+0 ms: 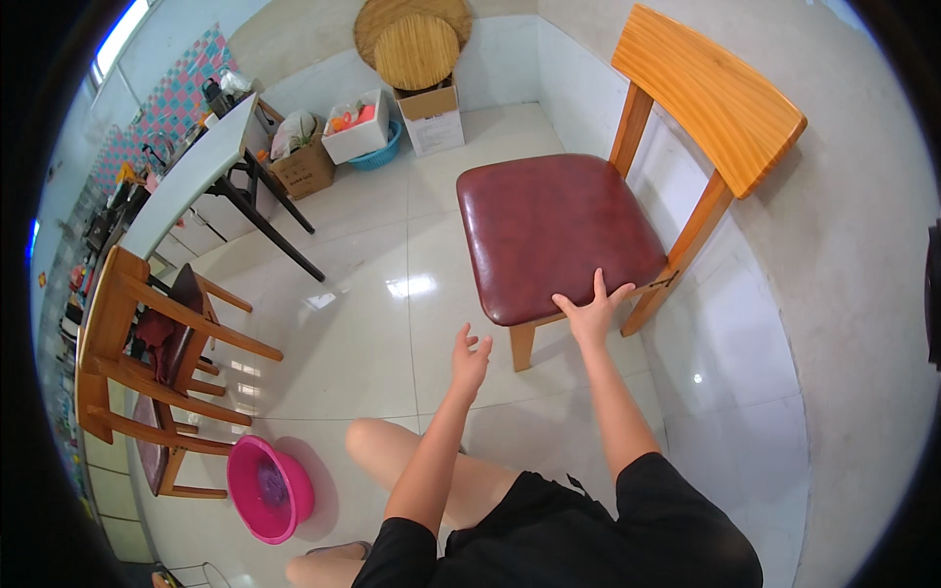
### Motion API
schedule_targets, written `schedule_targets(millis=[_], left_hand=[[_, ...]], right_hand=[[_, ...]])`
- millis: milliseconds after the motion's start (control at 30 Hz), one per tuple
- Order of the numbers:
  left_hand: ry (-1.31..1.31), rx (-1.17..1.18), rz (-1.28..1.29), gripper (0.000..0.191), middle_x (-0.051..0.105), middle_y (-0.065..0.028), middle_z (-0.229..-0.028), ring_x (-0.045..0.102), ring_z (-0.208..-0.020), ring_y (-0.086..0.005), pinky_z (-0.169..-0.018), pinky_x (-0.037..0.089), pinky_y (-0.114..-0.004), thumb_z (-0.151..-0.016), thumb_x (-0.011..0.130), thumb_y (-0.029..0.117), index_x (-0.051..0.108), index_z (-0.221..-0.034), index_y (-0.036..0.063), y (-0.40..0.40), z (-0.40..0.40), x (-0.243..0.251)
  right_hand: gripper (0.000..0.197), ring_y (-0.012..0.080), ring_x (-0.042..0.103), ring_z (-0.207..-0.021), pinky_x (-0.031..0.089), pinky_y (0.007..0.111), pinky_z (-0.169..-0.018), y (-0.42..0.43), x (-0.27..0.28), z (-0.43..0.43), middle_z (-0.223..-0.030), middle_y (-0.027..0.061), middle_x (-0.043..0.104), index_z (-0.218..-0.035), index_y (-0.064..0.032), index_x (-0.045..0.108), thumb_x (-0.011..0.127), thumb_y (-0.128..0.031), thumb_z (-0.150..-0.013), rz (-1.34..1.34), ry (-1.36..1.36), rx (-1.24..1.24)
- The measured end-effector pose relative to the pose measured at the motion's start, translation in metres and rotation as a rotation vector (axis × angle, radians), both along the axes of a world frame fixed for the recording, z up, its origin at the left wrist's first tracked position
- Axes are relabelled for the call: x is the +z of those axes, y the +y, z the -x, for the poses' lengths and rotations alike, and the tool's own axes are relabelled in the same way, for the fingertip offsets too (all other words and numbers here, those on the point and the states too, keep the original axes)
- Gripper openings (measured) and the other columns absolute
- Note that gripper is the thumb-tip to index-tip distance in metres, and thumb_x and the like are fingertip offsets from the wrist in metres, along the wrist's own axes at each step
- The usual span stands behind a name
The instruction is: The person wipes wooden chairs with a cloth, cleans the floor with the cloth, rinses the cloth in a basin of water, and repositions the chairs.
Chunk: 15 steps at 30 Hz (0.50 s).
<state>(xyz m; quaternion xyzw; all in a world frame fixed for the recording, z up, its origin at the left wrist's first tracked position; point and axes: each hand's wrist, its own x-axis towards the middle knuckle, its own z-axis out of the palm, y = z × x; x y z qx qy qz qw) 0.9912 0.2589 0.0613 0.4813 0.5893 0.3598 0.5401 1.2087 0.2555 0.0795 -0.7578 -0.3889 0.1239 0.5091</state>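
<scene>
A wooden chair (709, 88) with a padded dark red seat (551, 228) stands before me, its back close to the wall. My right hand (592, 316) is at the near edge of this seat, with thumb and fingers spread against it. Whether some of its fingers curl under the edge is hidden. To the left of the seat's near corner, my left hand (470, 364) is in the air, fingers apart and nothing in it.
A pink plastic basin (242, 507) holding a purple cloth or mesh stands on the tiled floor at left. Beside it are wooden chairs (110, 360) and a black-legged table (195, 180). Cardboard boxes (303, 173), a white foam box (353, 143) and round wooden boards (415, 51) line the far wall.
</scene>
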Motion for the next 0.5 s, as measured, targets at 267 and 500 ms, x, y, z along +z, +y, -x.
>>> schedule_targets(millis=[267,500], left_hand=[[-0.020,0.023,-0.120,0.055,0.047,-0.0171,-0.123,0.059,-0.092,-0.0185,-0.075,0.049,-0.029,-0.088,0.055,0.019,0.031,-0.135,0.0036,-0.014,0.014,0.023],[-0.034,0.172,-0.260,0.051,0.049,-0.0169,-0.121,0.060,-0.093,-0.0187,-0.076,0.049,-0.030,-0.088,0.054,0.016,0.034,-0.133,0.0017,-0.046,0.086,0.057]], right_hand=[[0.091,0.0403,0.001,-0.137,0.025,0.045,-0.106,0.043,0.007,-0.014,-0.145,0.0303,-0.009,-0.138,-0.0106,0.034,0.078,-0.040,-0.064,-0.005,-0.043,-0.076],[0.059,0.0409,0.018,-0.133,0.026,0.048,-0.103,0.065,-0.026,0.055,-0.142,0.0295,0.017,-0.125,-0.0084,0.047,0.071,-0.025,-0.074,-0.098,-0.335,-0.263]])
